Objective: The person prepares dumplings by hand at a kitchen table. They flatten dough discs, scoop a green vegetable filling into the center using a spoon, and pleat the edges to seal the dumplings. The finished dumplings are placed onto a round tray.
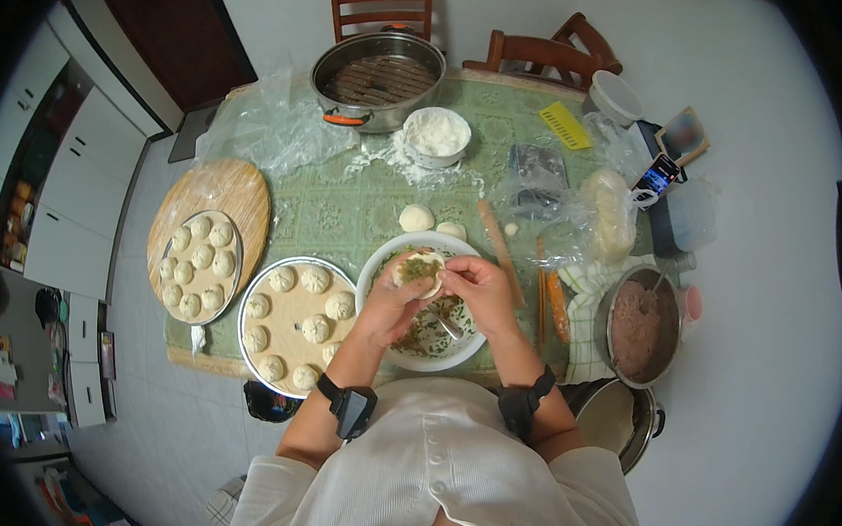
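Observation:
My left hand cups a round dough wrapper with green chopped filling in its middle. The fingertips of my right hand pinch the wrapper's right edge. Both hands are above a white bowl of chopped green filling, in which a metal spoon rests. Two pieces of dough lie just beyond the bowl. On my left, a round tray holds several pleated buns. Farther left, a smaller tray with more buns sits on a round wooden board.
A steamer pot and a bowl of flour stand at the back. To the right are a rolling pin, chopsticks, plastic bags, a checked cloth, a metal bowl of minced meat and a phone.

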Demonstrator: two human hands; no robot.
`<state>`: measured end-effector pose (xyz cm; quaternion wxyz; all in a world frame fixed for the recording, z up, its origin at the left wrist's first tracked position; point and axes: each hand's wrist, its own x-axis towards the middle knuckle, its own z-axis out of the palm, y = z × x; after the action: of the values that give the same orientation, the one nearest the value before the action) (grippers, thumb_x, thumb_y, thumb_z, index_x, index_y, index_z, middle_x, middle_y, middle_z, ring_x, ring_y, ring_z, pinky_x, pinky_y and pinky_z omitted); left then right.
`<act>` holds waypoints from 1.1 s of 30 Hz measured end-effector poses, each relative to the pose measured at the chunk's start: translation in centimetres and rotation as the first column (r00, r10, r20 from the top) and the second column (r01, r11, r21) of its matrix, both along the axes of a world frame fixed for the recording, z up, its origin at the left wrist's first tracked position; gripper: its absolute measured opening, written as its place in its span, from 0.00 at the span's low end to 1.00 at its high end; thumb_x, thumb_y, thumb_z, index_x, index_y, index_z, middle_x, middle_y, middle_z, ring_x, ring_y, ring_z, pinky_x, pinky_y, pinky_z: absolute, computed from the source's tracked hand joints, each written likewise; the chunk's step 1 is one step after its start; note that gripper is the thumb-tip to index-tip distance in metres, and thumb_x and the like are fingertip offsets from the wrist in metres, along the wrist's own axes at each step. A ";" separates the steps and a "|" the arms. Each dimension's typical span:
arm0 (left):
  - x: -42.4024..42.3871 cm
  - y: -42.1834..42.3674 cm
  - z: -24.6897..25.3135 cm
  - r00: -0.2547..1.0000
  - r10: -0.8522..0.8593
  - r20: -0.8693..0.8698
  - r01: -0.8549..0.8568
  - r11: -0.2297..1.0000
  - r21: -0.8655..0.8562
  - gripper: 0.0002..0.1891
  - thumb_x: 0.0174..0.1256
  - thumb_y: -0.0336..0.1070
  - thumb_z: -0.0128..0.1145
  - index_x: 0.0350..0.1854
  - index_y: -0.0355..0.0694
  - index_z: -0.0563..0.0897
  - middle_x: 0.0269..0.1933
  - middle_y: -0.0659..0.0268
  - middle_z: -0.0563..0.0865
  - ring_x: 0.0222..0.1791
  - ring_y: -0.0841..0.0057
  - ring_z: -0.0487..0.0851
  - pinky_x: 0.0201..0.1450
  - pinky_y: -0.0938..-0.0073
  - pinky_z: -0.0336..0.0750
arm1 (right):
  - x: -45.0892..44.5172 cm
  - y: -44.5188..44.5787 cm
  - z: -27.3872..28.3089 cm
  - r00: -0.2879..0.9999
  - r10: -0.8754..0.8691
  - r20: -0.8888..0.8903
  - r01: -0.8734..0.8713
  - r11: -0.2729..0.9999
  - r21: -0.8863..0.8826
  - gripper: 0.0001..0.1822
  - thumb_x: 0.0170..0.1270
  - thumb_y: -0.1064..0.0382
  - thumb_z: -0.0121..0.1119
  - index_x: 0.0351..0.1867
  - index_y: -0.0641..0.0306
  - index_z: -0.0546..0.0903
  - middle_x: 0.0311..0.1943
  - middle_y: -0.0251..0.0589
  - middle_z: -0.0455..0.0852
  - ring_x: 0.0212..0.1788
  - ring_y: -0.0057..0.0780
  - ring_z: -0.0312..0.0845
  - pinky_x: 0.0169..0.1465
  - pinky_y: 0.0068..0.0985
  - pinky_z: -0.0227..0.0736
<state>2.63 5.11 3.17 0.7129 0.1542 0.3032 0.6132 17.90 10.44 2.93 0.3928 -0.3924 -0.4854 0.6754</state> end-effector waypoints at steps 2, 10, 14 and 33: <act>-0.3 0.0 -0.2 0.999 -0.026 -0.036 0.027 1.000 0.001 0.23 0.60 0.23 0.58 0.59 0.40 0.71 0.51 0.65 0.79 0.52 0.74 0.78 0.56 0.68 0.75 | 0.0 0.1 0.0 1.000 -0.007 0.026 0.005 0.997 0.079 0.07 0.57 0.72 0.64 0.36 0.68 0.80 0.34 0.36 0.83 0.34 0.16 0.78 0.36 0.15 0.73; -0.6 0.0 0.0 0.986 -0.042 -0.164 0.034 0.998 -0.052 0.23 0.60 0.23 0.57 0.60 0.41 0.72 0.52 0.65 0.79 0.52 0.76 0.78 0.55 0.74 0.75 | -0.3 0.5 0.0 1.000 -0.005 0.026 -0.003 0.955 0.295 0.05 0.54 0.73 0.64 0.31 0.66 0.79 0.35 0.35 0.83 0.31 0.14 0.76 0.34 0.14 0.72; -0.7 0.0 -0.1 0.972 -0.065 -0.226 0.054 0.997 -0.055 0.20 0.62 0.23 0.55 0.58 0.40 0.75 0.51 0.66 0.80 0.51 0.76 0.78 0.57 0.68 0.76 | 0.1 0.5 1.1 0.983 -0.014 0.184 -0.062 0.915 0.398 0.06 0.53 0.73 0.64 0.33 0.67 0.79 0.34 0.36 0.84 0.30 0.16 0.78 0.34 0.15 0.73; -1.6 0.3 -0.6 0.881 -0.132 -0.455 0.150 0.989 0.005 0.26 0.61 0.27 0.58 0.63 0.41 0.70 0.56 0.66 0.77 0.54 0.78 0.76 0.55 0.76 0.72 | 0.6 1.2 1.7 0.954 -0.009 0.298 -0.133 0.883 0.450 0.05 0.51 0.72 0.66 0.30 0.67 0.81 0.36 0.40 0.82 0.29 0.23 0.80 0.34 0.19 0.75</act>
<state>1.01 5.45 2.54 0.6621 0.3285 0.4366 0.5129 18.54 11.68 4.64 0.3774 -0.3660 -0.6980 0.4863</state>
